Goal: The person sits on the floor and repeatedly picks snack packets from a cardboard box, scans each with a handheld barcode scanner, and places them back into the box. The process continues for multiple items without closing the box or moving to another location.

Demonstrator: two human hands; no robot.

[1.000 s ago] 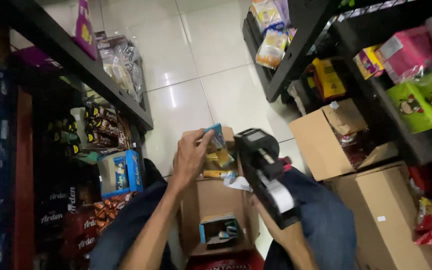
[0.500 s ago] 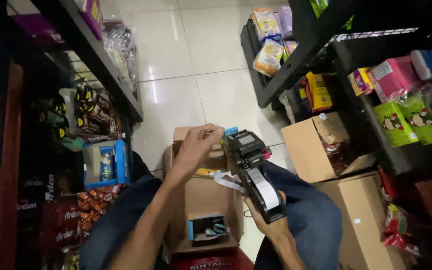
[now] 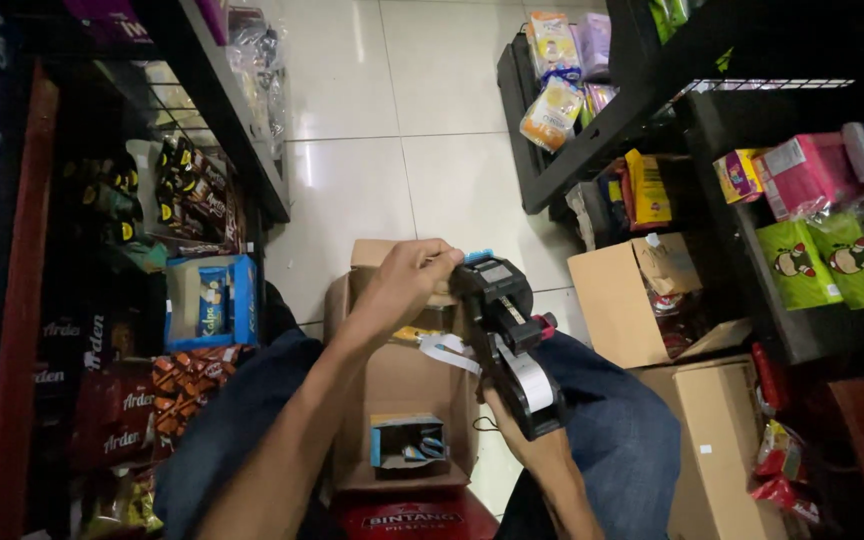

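A: What are the hands doing?

B: The right hand [image 3: 537, 440] is wrapped around the grip of a black plastic handheld price-label gun [image 3: 505, 335], holding it tilted with its head up and away from the body, so the white label strip [image 3: 452, 352] can curl out freely to the left. The left hand [image 3: 402, 285] is closed over a small blue-edged packet [image 3: 474, 257] and presses it against the gun's head, likely so that a label can land flat on it.

A: And where does all that sit?

B: Above the person's lap, between the blue-trousered knees [image 3: 612, 425]. Directly beneath is an open brown cardboard carton [image 3: 397, 385] with a small blue box [image 3: 407, 442] lying in its bottom, within easy reach.

A: Around it?

B: More cardboard boxes [image 3: 632, 300] to the right, dark shelves [image 3: 652, 110] of snack packets on both sides, a blue display box [image 3: 212, 305] on the left, white tiled floor [image 3: 402, 120] ahead.
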